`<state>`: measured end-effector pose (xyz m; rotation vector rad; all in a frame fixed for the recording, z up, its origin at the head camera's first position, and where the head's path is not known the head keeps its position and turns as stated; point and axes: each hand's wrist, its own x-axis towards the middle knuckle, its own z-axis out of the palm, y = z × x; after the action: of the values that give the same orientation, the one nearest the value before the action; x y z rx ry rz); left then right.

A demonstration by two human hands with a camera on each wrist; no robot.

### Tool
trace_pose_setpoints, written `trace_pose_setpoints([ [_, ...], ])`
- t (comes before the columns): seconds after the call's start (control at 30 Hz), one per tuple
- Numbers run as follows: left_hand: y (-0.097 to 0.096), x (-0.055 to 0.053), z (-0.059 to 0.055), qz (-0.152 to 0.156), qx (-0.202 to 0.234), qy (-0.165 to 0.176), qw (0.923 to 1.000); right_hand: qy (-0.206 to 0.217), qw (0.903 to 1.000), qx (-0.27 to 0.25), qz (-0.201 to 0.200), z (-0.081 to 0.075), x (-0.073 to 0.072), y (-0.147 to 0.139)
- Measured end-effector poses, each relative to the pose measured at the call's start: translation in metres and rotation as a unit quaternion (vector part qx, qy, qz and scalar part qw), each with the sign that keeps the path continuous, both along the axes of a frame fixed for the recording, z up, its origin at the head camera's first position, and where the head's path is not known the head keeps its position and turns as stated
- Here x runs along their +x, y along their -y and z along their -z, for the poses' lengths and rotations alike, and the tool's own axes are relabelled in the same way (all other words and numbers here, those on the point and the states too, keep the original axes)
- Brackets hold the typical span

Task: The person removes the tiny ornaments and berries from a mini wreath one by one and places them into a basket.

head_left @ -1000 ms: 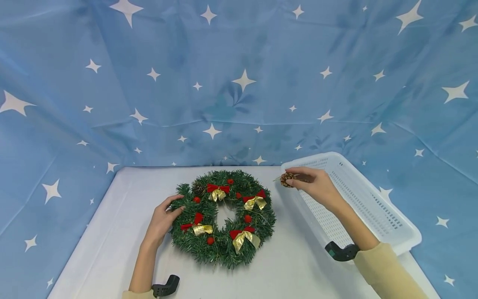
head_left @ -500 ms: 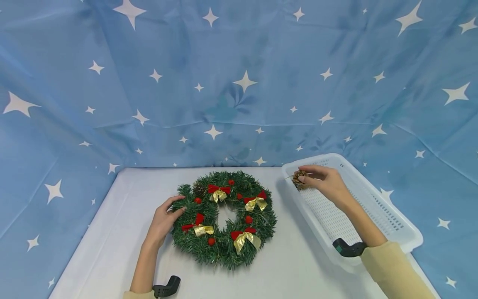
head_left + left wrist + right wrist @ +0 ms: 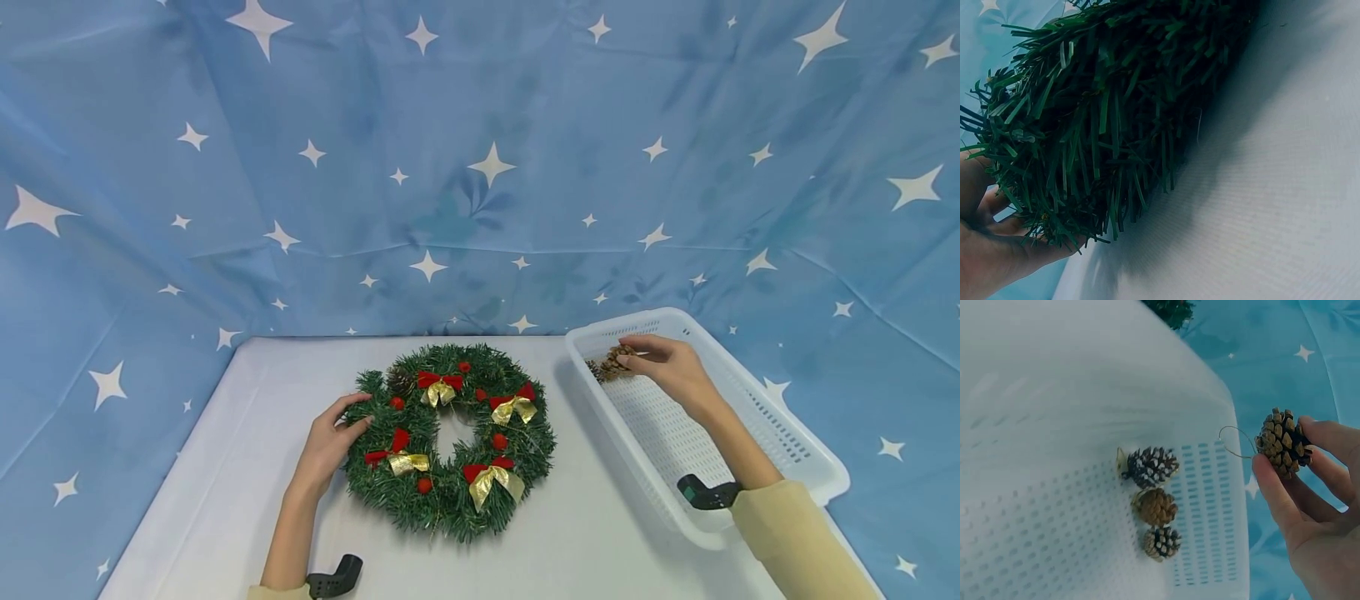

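My left hand (image 3: 328, 440) grips the left edge of a green tinsel wreath (image 3: 450, 500), its fingers partly hidden by the greenery in the left wrist view. Red and gold bows (image 3: 489, 479), red balls (image 3: 397, 402) and a dark pine cone (image 3: 401, 382) decorate the ring. Over the far left end of a white basket (image 3: 750, 417), my right hand (image 3: 667, 371) pinches a brown pine cone (image 3: 1284, 444) between thumb and fingers. A thin wire loop (image 3: 1235, 440) sticks out from that cone. Below lie a frosted pine cone (image 3: 1152, 467), a brown one (image 3: 1157, 507) and a small pale-tipped one (image 3: 1162, 543).
The perforated basket stands at the right of a white-covered table (image 3: 585, 533), its long rim (image 3: 626, 450) between the wreath and my right forearm. A blue cloth with white stars (image 3: 480, 208) hangs behind and at both sides.
My right hand has carried the pine cone rightward, from above the basket's left rim to inside its outline. The left hand has stayed on the wreath.
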<state>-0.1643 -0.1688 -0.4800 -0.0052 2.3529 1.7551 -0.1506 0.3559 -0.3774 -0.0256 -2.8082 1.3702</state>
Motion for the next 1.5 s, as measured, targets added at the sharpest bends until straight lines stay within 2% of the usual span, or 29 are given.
trace_pose_setpoints([
  [0.33,0.000,-0.001,0.001,-0.006,0.000,0.001,1.0000,0.022,0.9995,-0.021,0.011,0.009,-0.004,-0.016],
  [0.77,0.001,-0.001,0.001,0.003,0.014,0.001,0.9999,0.033,0.9983,-0.008,0.047,0.016,-0.012,-0.033],
  [1.23,0.000,0.001,0.001,-0.002,0.012,-0.001,0.9999,0.047,0.9939,-0.003,0.099,0.030,-0.023,-0.048],
  [1.5,-0.001,0.000,0.001,-0.006,0.021,0.003,0.9998,0.038,0.9898,-0.011,0.137,0.041,-0.031,-0.055],
])
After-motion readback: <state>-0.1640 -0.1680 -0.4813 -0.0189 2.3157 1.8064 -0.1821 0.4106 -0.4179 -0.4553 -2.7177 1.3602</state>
